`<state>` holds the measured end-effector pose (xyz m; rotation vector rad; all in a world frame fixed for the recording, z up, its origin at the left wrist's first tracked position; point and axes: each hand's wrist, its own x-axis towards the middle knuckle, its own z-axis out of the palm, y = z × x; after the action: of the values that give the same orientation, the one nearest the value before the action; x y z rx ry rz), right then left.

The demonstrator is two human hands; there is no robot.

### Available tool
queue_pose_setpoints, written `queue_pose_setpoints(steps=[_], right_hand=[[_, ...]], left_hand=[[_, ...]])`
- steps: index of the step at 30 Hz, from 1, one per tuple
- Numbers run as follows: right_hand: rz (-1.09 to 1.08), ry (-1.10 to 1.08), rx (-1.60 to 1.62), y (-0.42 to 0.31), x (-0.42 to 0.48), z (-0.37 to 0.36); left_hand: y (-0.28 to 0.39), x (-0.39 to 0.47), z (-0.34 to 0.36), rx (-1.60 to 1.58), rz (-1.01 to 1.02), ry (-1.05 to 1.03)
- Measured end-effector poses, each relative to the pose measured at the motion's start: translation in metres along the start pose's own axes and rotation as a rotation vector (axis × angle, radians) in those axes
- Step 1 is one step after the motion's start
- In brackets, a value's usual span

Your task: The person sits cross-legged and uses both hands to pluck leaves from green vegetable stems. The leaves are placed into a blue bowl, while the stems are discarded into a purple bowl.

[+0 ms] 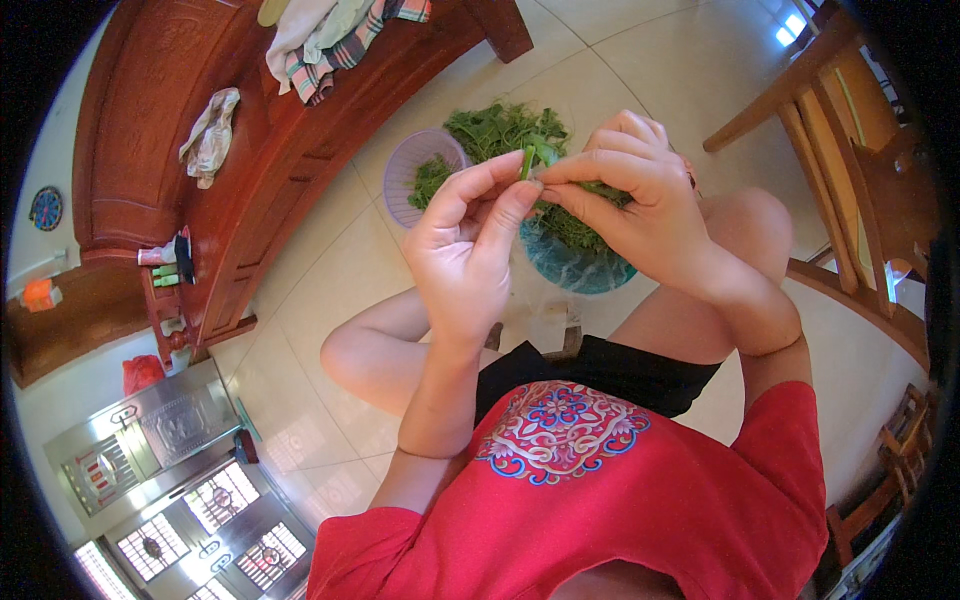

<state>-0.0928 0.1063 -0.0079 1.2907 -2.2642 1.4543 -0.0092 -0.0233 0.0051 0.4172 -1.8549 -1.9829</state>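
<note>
Between the thumb and forefinger of my left hand is a short green stem, held upright. My right hand pinches at its lower end, fingertips meeting the left thumb. A green leaf shows just behind the stem. Beyond my hands, a heap of leafy greens with thin tendrils lies on the floor. To its left stands a lilac plastic basket with some picked greens inside. Below my right hand, a teal basin holds more greens, partly hidden by the hand.
A carved red-brown wooden bench runs along the left, with clothes and a crumpled cloth on it. Wooden chair parts stand at right. My bare knees flank the basin above the tiled floor.
</note>
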Motion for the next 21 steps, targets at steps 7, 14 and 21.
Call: queue_pose_setpoints(steps=[7, 14, 21], right_hand=[[0.024, 0.082, 0.048, -0.003, -0.002, 0.007], [-0.018, 0.110, -0.018, -0.006, -0.001, 0.007], [-0.150, 0.119, -0.126, -0.005, -0.004, 0.012]], left_hand=[[0.002, 0.002, -0.008, -0.235, -0.285, -0.072], [-0.002, 0.002, -0.013, -0.451, -0.464, -0.133], [-0.004, 0.005, -0.012, -0.607, -0.531, -0.110]])
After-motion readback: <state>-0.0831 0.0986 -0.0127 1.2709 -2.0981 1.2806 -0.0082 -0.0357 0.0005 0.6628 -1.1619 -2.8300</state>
